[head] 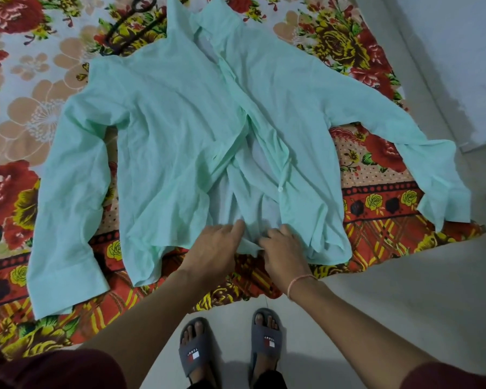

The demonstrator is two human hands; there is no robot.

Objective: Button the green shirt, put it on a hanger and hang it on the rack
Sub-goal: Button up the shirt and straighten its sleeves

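Head view. The green shirt (pixel 180 130) is lying front-up and spread flat on a floral bedsheet (pixel 26 94) covering the bed, collar pointing away from the person, hem at the near edge. Both sleeves are lying stretched outward, the one on the person's right trailing past the sheet's edge toward the pale floor (pixel 404 304). Judgement: laying it flat this way is keeping the two front edges side by side, so each button can be matched to its hole without the cloth swinging.

The left hand (pixel 216 248) is resting on the hem of the left front panel, fingers extended and pressing the cloth down, not clenched. The right hand (pixel 281 248) is pinching a small fold of the hem just beside it, fingers curled on the fabric; a thin pink band is sitting on that wrist. The hands are nearly touching. Judgement: they are working at the bottom of the placket, most likely bringing the lowest pair together first.

Appearance of the shirt: pale mint green, thin, heavily creased. The front is gaping open in a narrow wedge from mid-chest down to the hem, showing lighter inner cloth. One small pale button (pixel 281 189) is visible on the right front edge, unfastened. Whether the upper part is fastened, I cannot tell.

A dark curved object (pixel 141 4), partly hidden at the far edge, may be the hanger. No rack is in view.
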